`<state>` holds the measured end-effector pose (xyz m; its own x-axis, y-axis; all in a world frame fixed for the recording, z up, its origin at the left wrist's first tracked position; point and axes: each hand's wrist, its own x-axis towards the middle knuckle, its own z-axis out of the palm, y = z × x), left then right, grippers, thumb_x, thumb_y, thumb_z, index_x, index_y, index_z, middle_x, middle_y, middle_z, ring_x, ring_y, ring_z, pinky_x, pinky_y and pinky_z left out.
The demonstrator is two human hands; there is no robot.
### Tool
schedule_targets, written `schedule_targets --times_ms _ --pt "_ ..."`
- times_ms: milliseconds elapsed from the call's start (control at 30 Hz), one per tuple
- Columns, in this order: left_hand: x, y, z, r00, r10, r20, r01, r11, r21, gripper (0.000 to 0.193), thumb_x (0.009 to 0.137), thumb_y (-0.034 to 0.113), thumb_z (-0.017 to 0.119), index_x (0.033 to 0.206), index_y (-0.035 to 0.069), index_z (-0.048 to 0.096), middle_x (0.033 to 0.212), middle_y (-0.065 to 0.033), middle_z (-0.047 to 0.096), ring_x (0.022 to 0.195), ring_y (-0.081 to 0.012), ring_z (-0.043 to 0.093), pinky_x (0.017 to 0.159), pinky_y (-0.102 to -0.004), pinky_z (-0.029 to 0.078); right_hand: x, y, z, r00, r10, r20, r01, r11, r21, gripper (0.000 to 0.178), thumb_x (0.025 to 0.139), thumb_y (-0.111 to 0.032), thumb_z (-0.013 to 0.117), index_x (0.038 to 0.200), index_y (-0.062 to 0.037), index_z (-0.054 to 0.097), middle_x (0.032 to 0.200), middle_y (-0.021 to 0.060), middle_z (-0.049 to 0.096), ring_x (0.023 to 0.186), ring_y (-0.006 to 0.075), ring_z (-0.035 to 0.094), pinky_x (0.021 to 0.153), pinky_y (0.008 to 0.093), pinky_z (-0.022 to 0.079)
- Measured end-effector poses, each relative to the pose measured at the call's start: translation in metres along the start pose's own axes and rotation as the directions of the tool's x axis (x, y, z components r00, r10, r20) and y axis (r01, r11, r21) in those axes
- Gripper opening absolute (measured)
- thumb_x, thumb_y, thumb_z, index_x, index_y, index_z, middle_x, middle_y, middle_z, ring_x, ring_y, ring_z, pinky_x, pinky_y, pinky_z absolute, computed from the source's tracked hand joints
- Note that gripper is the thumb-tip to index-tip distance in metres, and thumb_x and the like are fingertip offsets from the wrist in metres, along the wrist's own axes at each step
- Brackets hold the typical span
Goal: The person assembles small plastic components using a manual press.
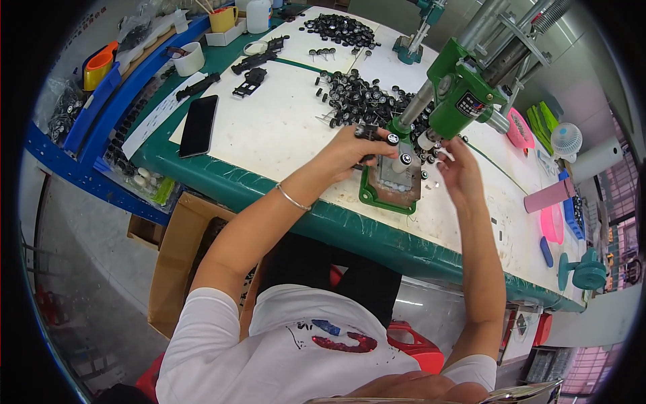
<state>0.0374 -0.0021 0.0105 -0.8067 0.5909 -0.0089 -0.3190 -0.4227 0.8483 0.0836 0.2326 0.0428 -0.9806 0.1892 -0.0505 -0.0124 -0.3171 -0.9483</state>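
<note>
My left hand [344,153] is closed around a black plastic toy car chassis [367,132] at the left side of a green bench press [457,101]. Small black wheels with silver hubs [404,160] show at the chassis's right side, over the metal plate of the press base [393,192]. My right hand [461,174] is raised just right of the press ram, its fingertips bent together near the ram's lower end. Whatever may be between those fingertips is too small to make out.
Behind the press lies a heap of black wheels on axles [363,97], with another wheel pile [340,28] farther back. Several black chassis [250,81] and a phone [199,126] lie left. Rightward are a pink cylinder [548,196], pink basket [519,128] and small fan [584,271].
</note>
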Motion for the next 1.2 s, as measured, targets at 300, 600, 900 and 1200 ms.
schedule_targets --times_ms 300,600,900,1200 --pt "0.018 -0.002 0.029 0.967 0.244 0.067 -0.247 0.853 0.459 0.013 0.074 0.010 0.073 0.077 0.001 0.064 0.066 -0.0026 0.063 0.053 -0.0043 0.053 0.052 -0.0194 0.041 0.041 -0.118 -0.018 0.956 -0.291 -0.017 0.289 0.954 -0.078 0.026 0.091 -0.027 0.052 0.107 -0.0068 0.058 0.096 0.0023 0.059 0.085 0.0120 0.052 0.071 0.0267 0.043" --pt "0.035 -0.017 0.030 0.827 0.528 0.190 -0.556 0.722 0.413 0.015 0.071 0.011 0.076 0.078 0.002 0.067 0.067 -0.0018 0.064 0.059 -0.0045 0.055 0.053 -0.0206 0.042 0.137 -0.261 -0.001 0.886 -0.419 0.198 0.443 0.891 -0.098 0.019 0.092 -0.021 0.052 0.102 -0.0053 0.057 0.086 0.0048 0.062 0.077 0.0134 0.060 0.072 0.0302 0.051" --pt "0.029 -0.010 0.022 0.889 0.421 0.179 -0.454 0.766 0.455 0.017 0.070 0.009 0.076 0.078 0.001 0.064 0.073 -0.0011 0.063 0.069 -0.0064 0.055 0.065 -0.0218 0.044 0.112 -0.224 0.044 0.794 -0.590 0.150 0.588 0.807 0.059 0.017 0.091 -0.018 0.053 0.097 -0.0027 0.056 0.070 0.0053 0.059 0.053 0.0132 0.057 0.046 0.0262 0.051" --pt "0.027 -0.014 0.019 0.875 0.457 0.160 -0.474 0.737 0.482 0.016 0.069 0.013 0.078 0.079 0.004 0.068 0.069 -0.0017 0.064 0.064 -0.0059 0.057 0.059 -0.0225 0.044 0.019 -0.190 0.117 0.511 -0.826 -0.237 0.767 0.563 -0.308 0.017 0.088 -0.014 0.051 0.074 -0.0064 0.046 0.059 -0.0012 0.038 0.052 0.0088 0.040 0.049 0.0216 0.030"
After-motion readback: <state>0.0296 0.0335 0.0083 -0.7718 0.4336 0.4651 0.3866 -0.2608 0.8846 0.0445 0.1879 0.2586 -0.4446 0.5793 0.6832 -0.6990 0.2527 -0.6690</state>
